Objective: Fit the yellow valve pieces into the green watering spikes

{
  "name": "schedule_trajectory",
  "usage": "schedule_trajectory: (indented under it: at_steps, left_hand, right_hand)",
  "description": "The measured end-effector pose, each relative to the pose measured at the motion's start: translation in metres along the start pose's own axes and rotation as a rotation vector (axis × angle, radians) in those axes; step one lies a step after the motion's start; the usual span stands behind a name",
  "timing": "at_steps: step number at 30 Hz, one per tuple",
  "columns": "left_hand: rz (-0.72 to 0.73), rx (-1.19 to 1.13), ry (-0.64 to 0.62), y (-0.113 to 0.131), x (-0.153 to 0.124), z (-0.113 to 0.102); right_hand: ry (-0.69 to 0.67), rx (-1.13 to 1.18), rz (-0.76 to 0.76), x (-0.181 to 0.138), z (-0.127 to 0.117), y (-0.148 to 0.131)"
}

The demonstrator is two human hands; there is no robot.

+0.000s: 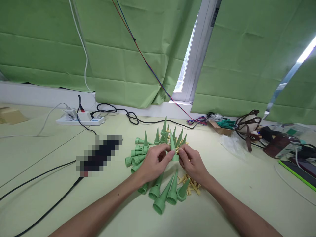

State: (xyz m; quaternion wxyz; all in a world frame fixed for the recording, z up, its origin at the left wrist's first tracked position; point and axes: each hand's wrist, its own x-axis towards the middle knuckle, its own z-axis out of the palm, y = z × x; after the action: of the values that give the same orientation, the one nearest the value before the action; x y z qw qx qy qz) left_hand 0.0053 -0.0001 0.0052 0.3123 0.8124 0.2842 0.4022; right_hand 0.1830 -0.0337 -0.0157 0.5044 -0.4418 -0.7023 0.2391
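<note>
My left hand (pixel 156 161) grips a green plastic cone spike (pixel 172 142) near its wide base, the tip pointing up. My right hand (pixel 194 162) is closed in a pinch against the spike's side, on what looks like a small yellow valve piece (pixel 177 151), mostly covered by the fingers. Around both hands are more green cone spikes (pixel 161 200), several lying on their sides and others standing upright behind. Small yellow valve pieces (pixel 194 187) lie in a loose pile below my right hand.
A pale table (pixel 237 204) carries everything. To the left are a pixelated dark object (pixel 101 154) with black cables and a white power strip (pixel 80 121). On the right lie a plastic bag (pixel 233 144), a small cardboard box (pixel 221 129) and a green-edged phone (pixel 298 172).
</note>
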Motion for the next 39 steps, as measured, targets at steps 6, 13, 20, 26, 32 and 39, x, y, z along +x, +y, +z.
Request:
schedule_trajectory:
  at_steps: [6,13,20,26,32,39]
  left_hand:
    - [0.021,0.027,-0.002,0.0,0.001,0.0]
    - [0.078,0.066,0.013,-0.001,0.0,0.0]
    - [0.164,0.108,0.027,-0.005,0.0,0.001]
    - [0.195,0.097,0.03,-0.006,-0.001,0.001]
    - [0.241,0.093,0.034,-0.009,-0.001,0.002]
    - [0.341,0.205,0.083,-0.015,-0.002,0.003]
  right_hand:
    - [-0.023,0.005,0.006,0.002,0.0,0.001]
    - [-0.03,-0.004,0.01,0.001,-0.001,0.001]
    - [-0.028,-0.058,0.003,0.002,-0.002,-0.001]
    - [-0.031,-0.079,-0.004,0.002,-0.001,-0.002]
    - [-0.034,-0.11,0.001,0.003,-0.002,-0.003]
    - [-0.024,-0.119,0.011,0.003,-0.002,-0.004]
